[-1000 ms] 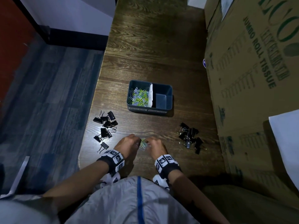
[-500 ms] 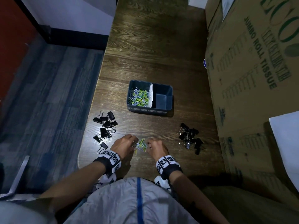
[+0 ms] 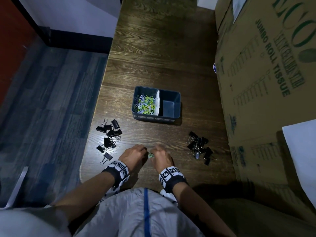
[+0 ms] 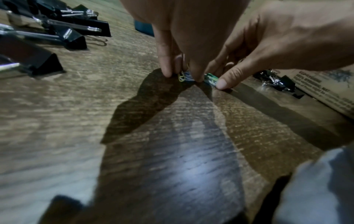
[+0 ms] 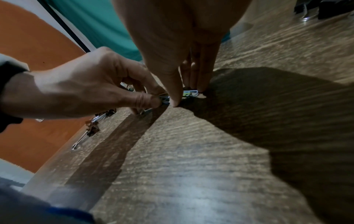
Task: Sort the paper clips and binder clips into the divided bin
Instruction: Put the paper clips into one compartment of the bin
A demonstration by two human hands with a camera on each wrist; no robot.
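Observation:
A small heap of coloured paper clips [image 3: 151, 155] lies on the wooden table near its front edge, mostly hidden between my two hands. My left hand [image 3: 136, 153] pinches the heap's left end with curled fingers [image 4: 166, 71]. From the right, my right hand [image 3: 160, 155] closes thumb [image 5: 174, 100] and fingers on the same paper clips [image 5: 190, 93]. The dark divided bin [image 3: 177, 100] stands farther back. Its left compartment holds many paper clips [image 3: 145, 104]; its right compartment is empty. Black binder clips lie in a left pile [image 3: 109, 135] and a right pile [image 3: 199, 147].
A large cardboard box [image 3: 266, 74] printed "Jumbo Roll Tissue" walls the table's right side. The table's left edge [image 3: 95, 117] drops to blue carpet. A white divider [image 3: 158, 103] splits the bin. Bare wood lies between the bin and my hands.
My hands have drawn closer together around the paper clips, which showed between them half a second ago and are now nearly covered. Bin and binder clip piles are unmoved.

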